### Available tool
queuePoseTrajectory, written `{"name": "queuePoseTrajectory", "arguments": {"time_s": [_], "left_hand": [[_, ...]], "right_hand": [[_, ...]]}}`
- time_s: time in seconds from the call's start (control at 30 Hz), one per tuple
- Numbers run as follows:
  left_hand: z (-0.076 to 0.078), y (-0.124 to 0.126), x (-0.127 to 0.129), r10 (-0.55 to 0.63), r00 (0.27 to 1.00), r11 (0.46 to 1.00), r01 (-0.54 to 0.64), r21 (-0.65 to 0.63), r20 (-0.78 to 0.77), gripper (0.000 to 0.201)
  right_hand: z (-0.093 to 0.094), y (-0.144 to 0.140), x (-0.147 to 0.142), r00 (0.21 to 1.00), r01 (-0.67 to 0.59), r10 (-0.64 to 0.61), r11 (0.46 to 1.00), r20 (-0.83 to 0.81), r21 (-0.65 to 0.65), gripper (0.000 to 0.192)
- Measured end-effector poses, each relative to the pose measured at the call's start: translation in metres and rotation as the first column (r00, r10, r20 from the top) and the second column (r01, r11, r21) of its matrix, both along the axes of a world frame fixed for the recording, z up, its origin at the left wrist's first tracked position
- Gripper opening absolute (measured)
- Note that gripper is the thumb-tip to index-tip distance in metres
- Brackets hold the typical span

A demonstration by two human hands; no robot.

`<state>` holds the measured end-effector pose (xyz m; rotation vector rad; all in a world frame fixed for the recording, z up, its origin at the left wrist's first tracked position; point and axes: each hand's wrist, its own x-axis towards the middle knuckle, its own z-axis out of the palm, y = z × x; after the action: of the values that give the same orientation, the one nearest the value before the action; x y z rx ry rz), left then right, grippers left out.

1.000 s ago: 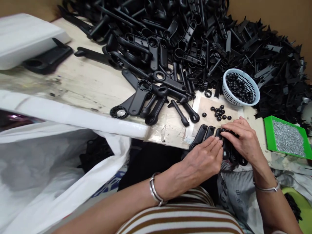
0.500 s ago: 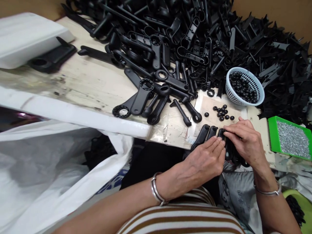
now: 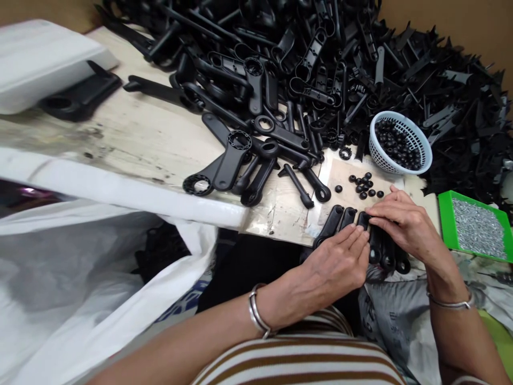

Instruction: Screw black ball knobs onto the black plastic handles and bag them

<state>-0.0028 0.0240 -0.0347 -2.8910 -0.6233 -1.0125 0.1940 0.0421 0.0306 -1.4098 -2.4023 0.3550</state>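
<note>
One black handle (image 3: 363, 219) lies seemingly steadied by the left hand (image 3: 339, 262), grip unclear, while the right hand (image 3: 406, 222) pinches the handle's twelve-o'clock end.

White block (image 3: 48, 64), upper left. White sack (image 3: 60, 299) gaping, lower left. White strip (image 3: 120, 182) along the bench edge above it. Grey printed bag (image 3: 395, 307), lower right. Brown wall (image 3: 476, 32), upper right corner.

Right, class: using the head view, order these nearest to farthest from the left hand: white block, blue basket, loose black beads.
1. Loose black beads: just beyond the left hand.
2. Blue basket: beyond them, rightward.
3. White block: far left.
</note>
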Motion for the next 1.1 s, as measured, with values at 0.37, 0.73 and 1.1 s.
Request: {"name": "queuePoseTrajectory", "arguments": {"time_s": [0.37, 0.73, 1.1], "left_hand": [[0.001, 0.0, -0.001, -0.014, 0.999, 1.0, 0.014, 0.001, -0.03, 0.028], [0.0, 0.0, 0.001, 0.001, 0.999, 0.999, 0.001, 0.039, -0.036, 0.023], [-0.002, 0.0, 0.001, -0.008, 1.0, 1.0, 0.008, 0.0, 0.009, 0.023]], "right_hand": [[0.003, -0.001, 0.0, 0.992, -0.057, 0.054, 0.998, 0.116, 0.023, 0.019], [-0.008, -0.011, -0.003, 0.992, 0.04, -0.046, 0.998, 0.114, 0.054, 0.023], [0.002, -0.011, -0.001, 0.986, 0.025, -0.043, 0.993, 0.161, 0.116, 0.02]]}}
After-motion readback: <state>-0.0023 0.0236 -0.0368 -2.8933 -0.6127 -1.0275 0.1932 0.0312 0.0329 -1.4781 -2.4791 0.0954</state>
